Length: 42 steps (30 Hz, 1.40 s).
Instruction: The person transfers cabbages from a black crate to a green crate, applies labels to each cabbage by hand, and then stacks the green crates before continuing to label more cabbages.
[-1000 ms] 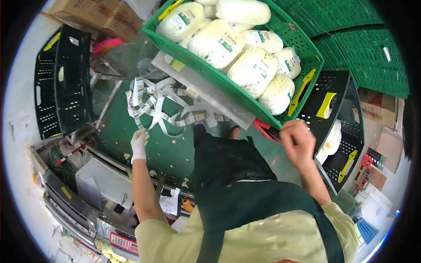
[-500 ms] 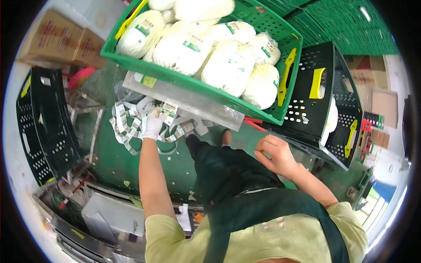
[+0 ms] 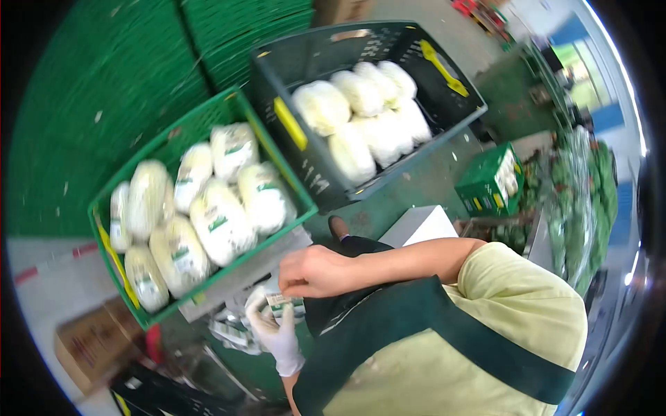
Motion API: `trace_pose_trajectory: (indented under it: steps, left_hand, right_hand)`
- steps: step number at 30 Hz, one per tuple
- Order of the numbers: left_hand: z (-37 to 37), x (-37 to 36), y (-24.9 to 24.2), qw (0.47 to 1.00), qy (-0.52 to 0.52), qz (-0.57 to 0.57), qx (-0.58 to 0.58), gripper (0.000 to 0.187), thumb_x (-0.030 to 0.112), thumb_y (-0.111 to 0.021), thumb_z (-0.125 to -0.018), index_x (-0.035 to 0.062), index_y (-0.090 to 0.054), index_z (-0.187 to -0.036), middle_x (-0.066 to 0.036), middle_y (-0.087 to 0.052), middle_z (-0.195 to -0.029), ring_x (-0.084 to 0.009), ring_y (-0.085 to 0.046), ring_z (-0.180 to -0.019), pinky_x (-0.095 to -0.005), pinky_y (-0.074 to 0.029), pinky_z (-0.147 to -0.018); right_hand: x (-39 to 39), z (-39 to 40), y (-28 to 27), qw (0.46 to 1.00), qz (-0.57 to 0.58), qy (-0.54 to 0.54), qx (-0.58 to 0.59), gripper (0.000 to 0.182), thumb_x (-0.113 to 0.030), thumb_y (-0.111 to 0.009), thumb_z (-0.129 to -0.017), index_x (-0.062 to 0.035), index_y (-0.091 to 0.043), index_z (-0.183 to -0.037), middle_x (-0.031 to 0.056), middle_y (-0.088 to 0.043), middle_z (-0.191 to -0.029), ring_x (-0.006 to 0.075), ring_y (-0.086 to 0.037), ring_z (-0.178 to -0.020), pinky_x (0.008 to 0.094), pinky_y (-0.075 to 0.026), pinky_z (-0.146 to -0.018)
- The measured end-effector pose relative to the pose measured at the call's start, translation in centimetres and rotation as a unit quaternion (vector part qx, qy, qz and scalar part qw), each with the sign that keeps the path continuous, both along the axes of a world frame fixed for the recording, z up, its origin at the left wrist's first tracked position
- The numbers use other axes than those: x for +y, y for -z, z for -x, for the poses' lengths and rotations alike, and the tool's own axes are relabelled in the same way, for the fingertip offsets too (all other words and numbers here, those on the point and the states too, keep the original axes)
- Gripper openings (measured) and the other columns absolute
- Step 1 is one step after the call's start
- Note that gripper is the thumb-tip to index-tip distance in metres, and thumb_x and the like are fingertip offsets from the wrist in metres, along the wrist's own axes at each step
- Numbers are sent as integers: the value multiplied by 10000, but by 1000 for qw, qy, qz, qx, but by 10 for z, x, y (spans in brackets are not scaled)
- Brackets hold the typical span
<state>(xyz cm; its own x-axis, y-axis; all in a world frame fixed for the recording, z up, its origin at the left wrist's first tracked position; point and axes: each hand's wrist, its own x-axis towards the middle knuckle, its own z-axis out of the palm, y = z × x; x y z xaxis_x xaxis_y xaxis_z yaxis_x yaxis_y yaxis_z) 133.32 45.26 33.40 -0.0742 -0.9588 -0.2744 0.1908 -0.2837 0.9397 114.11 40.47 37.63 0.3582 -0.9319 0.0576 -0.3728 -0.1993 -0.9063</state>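
My left hand point(image 3: 272, 331), in a white glove, pinches a strip of printed labels point(image 3: 279, 301) with green and white print. Right above it, my bare right hand point(image 3: 313, 272) is curled, its fingertips at the top edge of the label. Whether those fingers grip the label is hidden. More of the label strip point(image 3: 232, 331) hangs in a loose heap behind the glove. Beyond my hands, a green crate point(image 3: 208, 299) holds several wrapped napa cabbages point(image 3: 220, 222), many with green and white labels on them.
Beside the green crate, a black crate point(image 3: 326, 179) with yellow handles holds several pale cabbages point(image 3: 374, 132). Stacked green crates point(image 3: 125, 76) rise behind. A smaller green crate point(image 3: 479, 182) and a white box point(image 3: 423, 225) stand at right. A cardboard box point(image 3: 97, 340) sits lower left.
My view has swung to the right, bringing the black crate's cabbages into sight. My right hand has come across to my left hand, and the label strip is now close to my body.
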Motion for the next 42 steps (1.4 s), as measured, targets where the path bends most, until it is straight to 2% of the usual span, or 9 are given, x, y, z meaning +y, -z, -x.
trace_pose_trajectory:
  steps: [10, 13, 16, 24, 28, 33, 37, 39, 42]
  left_hand:
    - [129, -23, -34, 916, 334, -220, -30, 302, -83, -674, -822, -22, -592, -1106, -62, -678, -987, -106, -637, -903, -243, -509, -794]
    - [160, -18, -36, 932, 288, -212, -52, 226, -73, -674, -829, -17, -627, -1043, -57, -690, -968, -82, -631, -855, -222, -493, -744]
    - [187, -14, -59, 963, 171, -203, -54, 242, -65, -671, -828, -14, -642, -1063, -52, -692, -970, -77, -624, -809, -216, -478, -716]
    - [199, 24, -77, 975, -97, -197, -21, 295, -44, -660, -839, -31, -623, -1132, -72, -682, -1030, -121, -626, -906, -274, -476, -846]
    - [200, 30, -77, 968, -151, -199, -29, 272, -40, -602, -877, -61, -589, -1148, -100, -661, -1086, -144, -619, -958, -300, -479, -870]
    - [182, 23, -51, 953, -225, -190, -66, 236, 35, -570, -933, -60, -588, -1149, -86, -647, -1082, -127, -600, -951, -280, -460, -881]
    - [168, 29, -37, 962, -231, -138, -46, 197, 24, -599, -929, -30, -629, -1117, -66, -652, -1074, -114, -594, -950, -277, -456, -887]
    - [154, 29, -29, 971, -204, -111, -61, 189, 26, -613, -924, -31, -638, -1102, -53, -646, -1063, -113, -582, -969, -280, -447, -903]
    - [133, 28, -25, 980, -156, -125, -20, 200, 23, -614, -923, -34, -635, -1113, -54, -635, -1069, -119, -576, -987, -283, -435, -925]
  right_hand:
    - [-25, 208, -57, 988, 127, 11, 89, 98, -152, -673, -832, -79, -609, -847, 98, -552, -793, 302, -587, -756, 401, -492, -656]
    - [-98, 324, -67, 976, 58, 196, 68, 153, -178, -691, -871, -36, -648, -911, 47, -643, -806, 117, -611, -761, 283, -498, -694]
    - [-171, 387, -33, 969, 94, 222, 59, 187, -221, -707, -832, -40, -661, -818, 80, -659, -751, 163, -622, -661, 306, -498, -608]
    - [-155, 261, 168, 962, 90, -123, 226, 438, -359, -725, -778, -68, -590, -1075, 108, -633, -998, 296, -628, -863, 425, -502, -675]
    - [-158, 246, 143, 922, 73, -137, 354, 631, -361, -692, -791, -95, -465, -1316, 112, -539, -1272, 291, -557, -1128, 459, -497, -846]
    - [-134, 266, 188, 869, 219, -337, 288, 704, -465, -584, -865, -167, -346, -1456, 100, -222, -1579, 264, -204, -1460, 533, -200, -1148]
    - [-171, 243, 90, 806, -60, -409, 424, 647, -277, -710, -826, -117, -419, -1382, 123, -355, -1499, 286, -389, -1348, 480, -375, -1047]
    - [-179, 227, -5, 887, -210, -280, 300, 614, -193, -748, -796, -85, -464, -1330, 146, -472, -1366, 297, -521, -1174, 415, -452, -951]
    - [-96, 178, -54, 990, 22, -130, 48, 439, -105, -734, -792, -34, -565, -1191, 139, -616, -1018, 263, -625, -866, 355, -510, -782]
